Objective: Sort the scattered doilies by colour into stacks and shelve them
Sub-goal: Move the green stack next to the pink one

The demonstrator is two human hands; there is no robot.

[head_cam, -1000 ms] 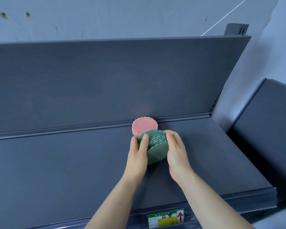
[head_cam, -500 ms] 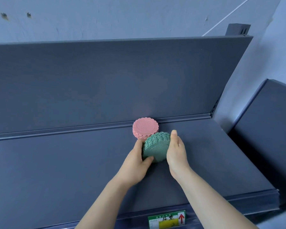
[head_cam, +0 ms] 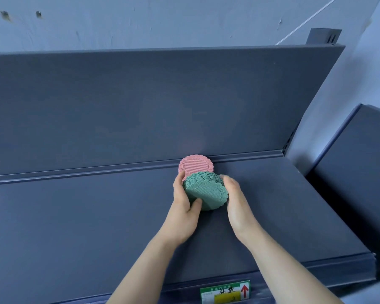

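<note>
Green doily stack (head_cam: 204, 190): held tipped, flat face towards the camera, scalloped edges fanned along its top. Lower rim at or just above the shelf surface (head_cam: 86, 220); contact cannot be told.

Left hand (head_cam: 184, 208): clamped on the stack, fingers curled round its left edge, thumb pressed on the near face.

Right hand (head_cam: 236, 201): fingers fairly straight, apart from any grasp, lying along the stack's right edge. Blurred; touch not confirmed.

Pink doily stack (head_cam: 195, 166): directly behind the grip, lying flat on the shelf, its far edge at the raised lip where the shelf meets the back panel (head_cam: 140, 102). The green stack overlaps its near edge in view.

Surface: dark blue-grey, matt, running wide to both sides of the grip. Nearer than the grip, on the front edge, a green and yellow label (head_cam: 225, 291) with a red arrow.

Room: above the back panel, a pale scuffed wall (head_cam: 162, 18) with two dark marks at upper left. Well to the right of the grip, a second dark shelf unit (head_cam: 360, 172).
</note>
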